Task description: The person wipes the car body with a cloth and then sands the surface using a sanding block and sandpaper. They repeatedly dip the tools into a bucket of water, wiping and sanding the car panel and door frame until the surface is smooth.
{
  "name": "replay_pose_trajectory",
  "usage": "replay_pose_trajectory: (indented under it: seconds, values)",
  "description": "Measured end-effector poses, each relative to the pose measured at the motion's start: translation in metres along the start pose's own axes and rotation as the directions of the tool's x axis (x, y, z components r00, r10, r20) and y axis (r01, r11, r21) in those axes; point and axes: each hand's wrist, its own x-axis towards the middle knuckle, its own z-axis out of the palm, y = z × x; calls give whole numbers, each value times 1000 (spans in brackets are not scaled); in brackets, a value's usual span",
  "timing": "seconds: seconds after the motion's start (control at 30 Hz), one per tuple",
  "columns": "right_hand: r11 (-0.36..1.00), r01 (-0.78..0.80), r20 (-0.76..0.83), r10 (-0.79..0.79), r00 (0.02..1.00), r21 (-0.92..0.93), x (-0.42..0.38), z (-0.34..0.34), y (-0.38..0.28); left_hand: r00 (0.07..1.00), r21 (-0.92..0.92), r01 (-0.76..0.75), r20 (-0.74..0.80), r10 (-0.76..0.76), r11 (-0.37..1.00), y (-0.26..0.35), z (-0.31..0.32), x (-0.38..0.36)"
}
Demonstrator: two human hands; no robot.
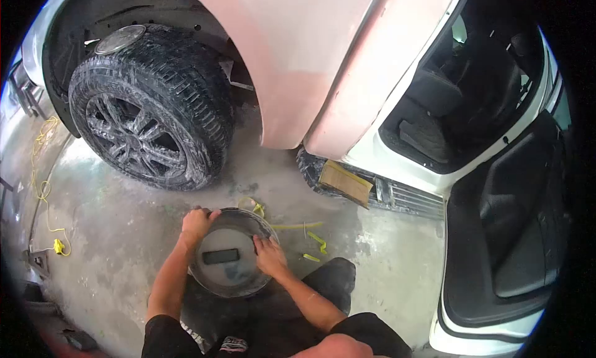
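Observation:
A round dark basin (233, 291) stands on the floor, with cloudy liquid and a dark rectangular block (221, 256) in it. My left hand (198, 222) grips the basin's rim at the upper left, fingers wrapped over the edge. On the right side, my right hand (269, 256) reaches over the rim, its fingers bent and close together at the inner wall; what they hold, if anything, is hidden.
A dusty car wheel (136, 134) with a round lid (120, 40) on its tyre is at the upper left. Cardboard (345, 183) lies on the side step. The open car door (503, 234) is at right. Yellow strips (316, 242) and a yellow cord (45, 190) lie on the floor.

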Motion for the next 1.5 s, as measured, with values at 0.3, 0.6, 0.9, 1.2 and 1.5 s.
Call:
replay_pose_trajectory:
  seconds: [0.3,0.6,0.9,1.2,1.5]
  values:
    - [944,-319,64,325,944,-88,-33,-20,-17,983,93,-180,61,175,979,52,46,49]
    - [949,-305,536,218,816,78,59,133,36,987,159,-158,13,158,975,55,40,59]
    - [994,105,473,-74,878,-38,91,181,-27,977,158,-198,-46,208,967,47,52,76]
    - [893,347,422,-442,792,285,77,343,47,958,188,-219,-142,248,957,41,68,83]
    - [823,-251,707,-234,667,509,105,-35,7,980,173,-200,18,200,965,45,48,84]
